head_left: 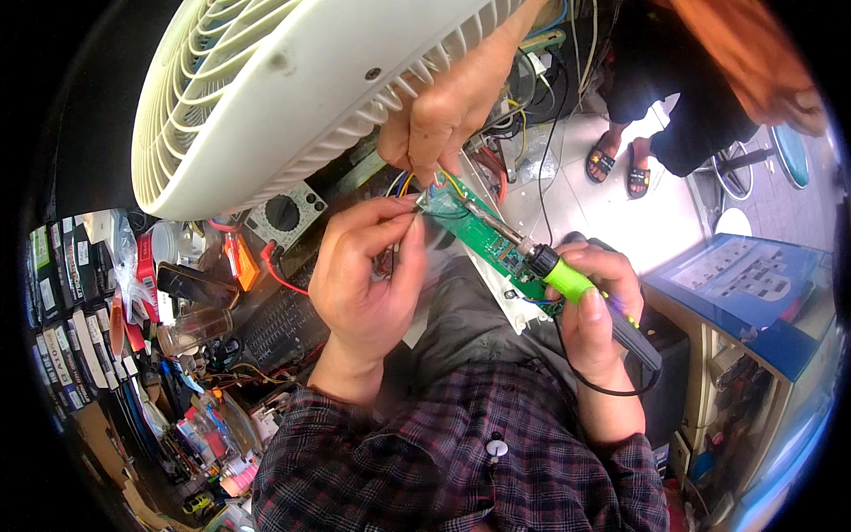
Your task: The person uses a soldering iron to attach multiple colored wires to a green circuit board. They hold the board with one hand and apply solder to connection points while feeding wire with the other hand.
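Note:
A green circuit board (483, 238) lies slantwise above my lap, partly over a white plastic piece (512, 306). My right hand (598, 306) is closed round the bright green handle of a soldering iron (570, 280). The iron's metal shaft runs up and left across the board, its tip close to the board's far end. My left hand (365, 270) is pinched at the board's upper left corner; what lies between thumb and forefinger is too small to make out. Another person's hand (443, 115) reaches in from above, its fingers at the coloured wires (405, 184) by that end.
A large white fan (328, 89) hangs over the upper left. Left of my arm are a multimeter (285, 218) with a red lead, a glass jar (195, 328) and cluttered boxes. A blue-topped cabinet (745, 288) stands at right. Another person's sandalled feet (620, 164) are on the tiles.

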Demonstrator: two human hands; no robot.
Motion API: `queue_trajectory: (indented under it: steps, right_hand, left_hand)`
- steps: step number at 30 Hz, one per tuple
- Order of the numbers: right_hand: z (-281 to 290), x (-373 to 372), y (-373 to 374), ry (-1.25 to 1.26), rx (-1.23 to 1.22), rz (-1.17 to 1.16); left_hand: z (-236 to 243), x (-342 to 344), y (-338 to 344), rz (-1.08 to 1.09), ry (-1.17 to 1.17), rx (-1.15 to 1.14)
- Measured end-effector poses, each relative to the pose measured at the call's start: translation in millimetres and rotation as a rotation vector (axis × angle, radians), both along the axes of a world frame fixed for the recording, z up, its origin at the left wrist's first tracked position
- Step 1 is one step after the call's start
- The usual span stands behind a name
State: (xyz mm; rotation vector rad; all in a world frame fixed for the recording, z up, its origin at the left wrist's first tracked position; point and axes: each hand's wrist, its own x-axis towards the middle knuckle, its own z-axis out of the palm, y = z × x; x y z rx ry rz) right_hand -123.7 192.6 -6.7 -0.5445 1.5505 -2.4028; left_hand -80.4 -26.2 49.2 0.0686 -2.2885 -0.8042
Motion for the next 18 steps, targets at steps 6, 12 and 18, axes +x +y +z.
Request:
queue_trajectory:
  steps: [6, 12, 18]
  right_hand:
    - [2.1, -2.0, -2.9, 0.021, 0.009, -0.001]
    - [2.9, -2.7, -3.5, 0.012, 0.014, 0.002]
    - [3.8, -1.5, -2.2, -0.034, 0.05, -0.011]
  left_hand:
    - [0.7, -0.8, -0.5, 0.0, -0.005, -0.04]
    - [2.0, -1.1, -1.2, 0.0, -0.011, -0.062]
    - [1.4, -2.1, -0.6, -0.002, -0.01, -0.065]
